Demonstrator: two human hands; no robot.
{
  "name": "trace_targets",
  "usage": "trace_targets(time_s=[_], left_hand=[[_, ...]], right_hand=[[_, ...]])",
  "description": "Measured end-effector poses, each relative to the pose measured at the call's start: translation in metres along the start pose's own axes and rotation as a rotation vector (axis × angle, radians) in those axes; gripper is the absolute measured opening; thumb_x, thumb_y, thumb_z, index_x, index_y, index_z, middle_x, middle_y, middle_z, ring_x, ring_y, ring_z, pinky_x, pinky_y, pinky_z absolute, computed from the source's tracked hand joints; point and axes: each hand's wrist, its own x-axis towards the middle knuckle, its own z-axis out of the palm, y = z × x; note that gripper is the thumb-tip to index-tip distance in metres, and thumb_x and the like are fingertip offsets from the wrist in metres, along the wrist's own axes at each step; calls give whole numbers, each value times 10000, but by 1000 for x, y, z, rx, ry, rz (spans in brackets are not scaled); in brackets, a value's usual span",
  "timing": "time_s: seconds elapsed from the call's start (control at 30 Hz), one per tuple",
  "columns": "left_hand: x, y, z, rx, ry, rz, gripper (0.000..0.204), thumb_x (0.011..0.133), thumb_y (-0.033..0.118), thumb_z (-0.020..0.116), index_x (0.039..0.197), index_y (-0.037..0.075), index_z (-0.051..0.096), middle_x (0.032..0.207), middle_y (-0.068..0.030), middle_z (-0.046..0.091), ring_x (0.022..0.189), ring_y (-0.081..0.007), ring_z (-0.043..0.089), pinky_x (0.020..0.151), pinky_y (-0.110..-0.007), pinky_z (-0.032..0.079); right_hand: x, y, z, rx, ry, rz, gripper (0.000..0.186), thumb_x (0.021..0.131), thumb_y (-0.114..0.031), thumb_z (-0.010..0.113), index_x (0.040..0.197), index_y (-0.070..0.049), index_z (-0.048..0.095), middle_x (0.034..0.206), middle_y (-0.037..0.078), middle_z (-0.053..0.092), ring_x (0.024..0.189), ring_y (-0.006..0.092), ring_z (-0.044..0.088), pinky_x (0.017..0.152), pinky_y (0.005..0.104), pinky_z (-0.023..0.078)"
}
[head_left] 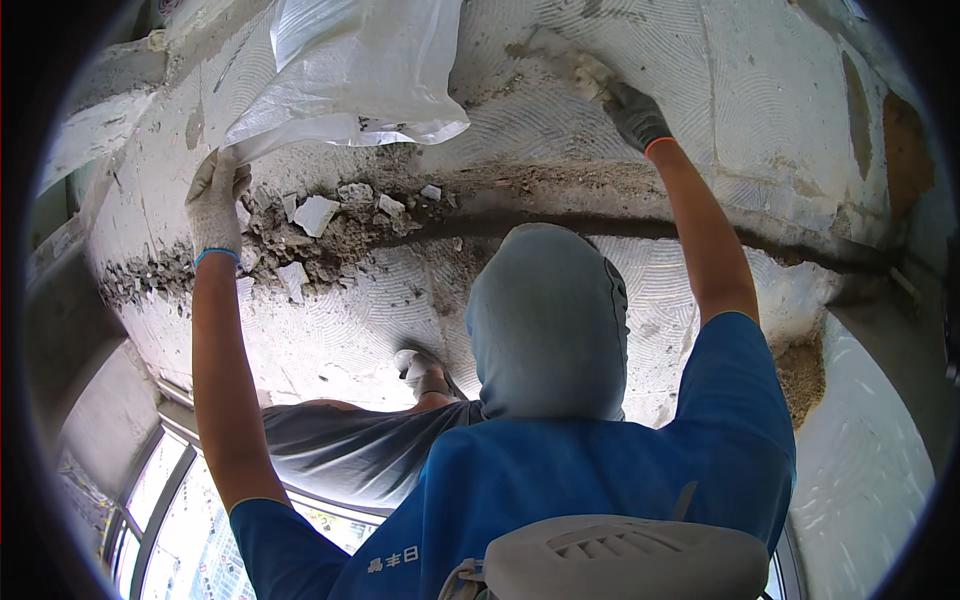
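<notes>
My left hand [215, 195], in a pale glove with a blue cuff, pinches the lower left corner of a translucent white plastic sack [350, 75]. Directly below that hand and to its right lie broken white chunks [316, 217] and grey rubble [300, 255] along a dark channel [510, 222]. My right hand [630, 110], in a dark grey glove with an orange cuff, reaches out over the ridged pale surface [750, 100] right of the sack. Its fingers are dusty and blurred, and I cannot tell whether they hold anything.
A grey-clothed rounded shape, apparently my knee [545, 320], sits in the middle, and my foot [420, 370] rests on the ridged surface below the rubble. Windows [160, 510] are at lower left. A pale wall [860, 420] stands at the right, beside a brown patch [800, 370].
</notes>
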Motion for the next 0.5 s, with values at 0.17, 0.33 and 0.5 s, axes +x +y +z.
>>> trace_targets(time_s=[0.17,0.33,0.5], left_hand=[[11,1,-3,-91,39,53,266,874,188,584,1081,22,611,862,-51,633,761,-114,588,749,-278,520],[7,1,-8,-106,61,63,266,873,170,578,1094,23,601,868,-53,630,758,-117,590,750,-282,522],[6,-5,-5,-139,78,8,271,869,150,577,1100,9,593,868,-58,629,768,-125,598,740,-282,528]], right_hand=[[-86,-90,40,96,-205,-112,312,821,-259,565,1078,-82,549,1020,175,594,945,358,568,821,441,456],[-68,-82,10,44,44,43,340,824,-268,562,1113,-90,553,1027,173,596,949,350,572,818,438,458],[52,70,-41,-65,390,334,436,843,-364,501,1159,-69,558,1100,211,584,1049,360,544,892,404,432]])
